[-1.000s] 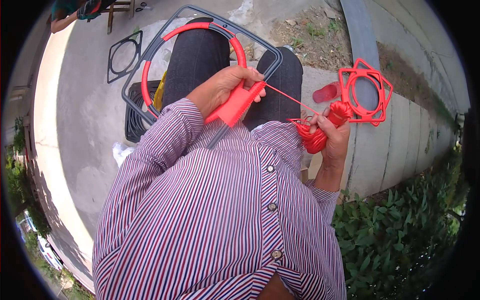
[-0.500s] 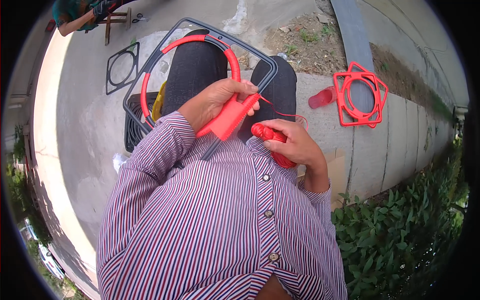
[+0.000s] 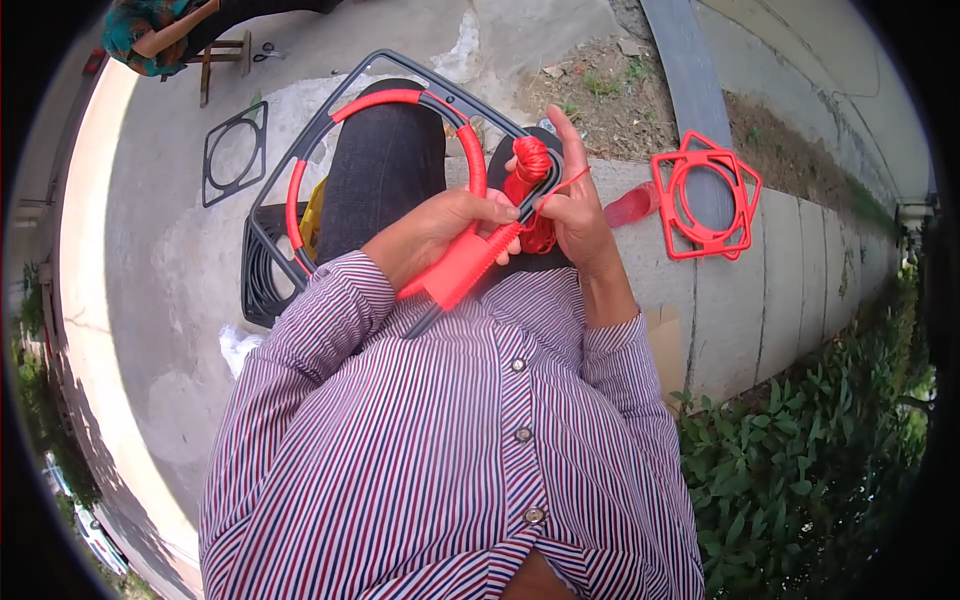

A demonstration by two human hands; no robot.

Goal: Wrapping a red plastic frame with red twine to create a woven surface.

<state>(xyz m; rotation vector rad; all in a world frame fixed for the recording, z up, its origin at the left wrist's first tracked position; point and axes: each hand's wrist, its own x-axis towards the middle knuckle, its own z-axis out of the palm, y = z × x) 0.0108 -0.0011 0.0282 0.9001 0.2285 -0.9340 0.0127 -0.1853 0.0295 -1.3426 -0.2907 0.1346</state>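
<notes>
while left hand (image 3: pixel 450 222) clamps red strip (image 3: pixel 460 265) on dark frame (image 3: pixel 447 96) over knees (image 3: pixel 388 165), right hand (image 3: pixel 578 215) spreads at right corner beside red cord bundle (image 3: pixel 531 158), grip unclear; lacing step seems in hand, next move likely calls for drawing bundle through, tightening.

Left fingers (image 3: pixel 494 210) grip a grey frame (image 3: pixel 448 97), right fingers (image 3: pixel 573 150) near a red cord bundle (image 3: pixel 533 155).

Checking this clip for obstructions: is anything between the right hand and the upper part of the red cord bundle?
Yes: in this view, one bar of the dark frame runs between the right hand and the upper part of the red cord bundle. Whether hidden fingers touch the bundle cannot be told.
</notes>
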